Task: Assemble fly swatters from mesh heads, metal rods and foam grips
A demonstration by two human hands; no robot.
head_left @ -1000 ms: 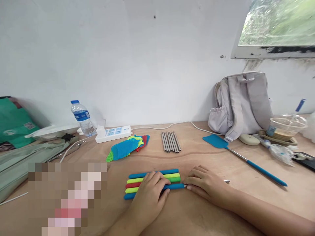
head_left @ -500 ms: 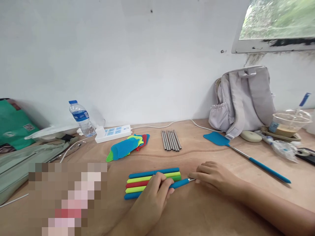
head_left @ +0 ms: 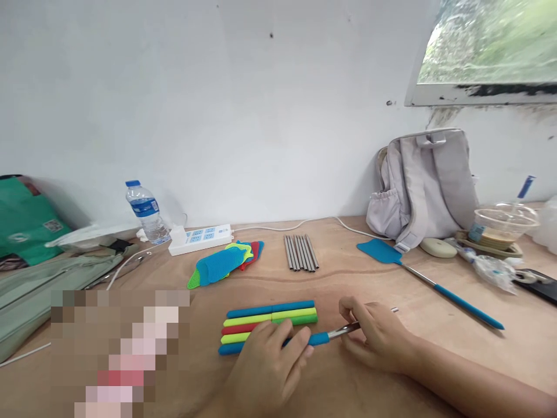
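My left hand [head_left: 272, 360] is closed round a blue swatter handle [head_left: 319, 339] with a metal rod [head_left: 342, 331] coming out of its right end. Fingers of my right hand [head_left: 376, 337] are wrapped round that rod, and its far tip shows beyond the knuckles. Beside and partly under my left hand lie several coloured handles in a row: blue [head_left: 252, 310], yellow [head_left: 248, 320], green [head_left: 298, 319] and red [head_left: 232, 330]. Farther back, several loose metal rods [head_left: 301, 253] lie side by side. Mesh swatter heads [head_left: 220, 266] are stacked to their left.
A whole blue fly swatter [head_left: 465, 305] lies at the right. Behind it are a grey backpack [head_left: 435, 186], a drink cup [head_left: 500, 227] and a phone [head_left: 542, 286]. A power strip [head_left: 202, 239] and water bottle [head_left: 148, 215] stand back left, near a grey-green bag [head_left: 39, 296].
My right hand has gone from the rod's end by the handle to a grip around the rod. More of the rod now shows outside the handle. The view has shifted slightly.
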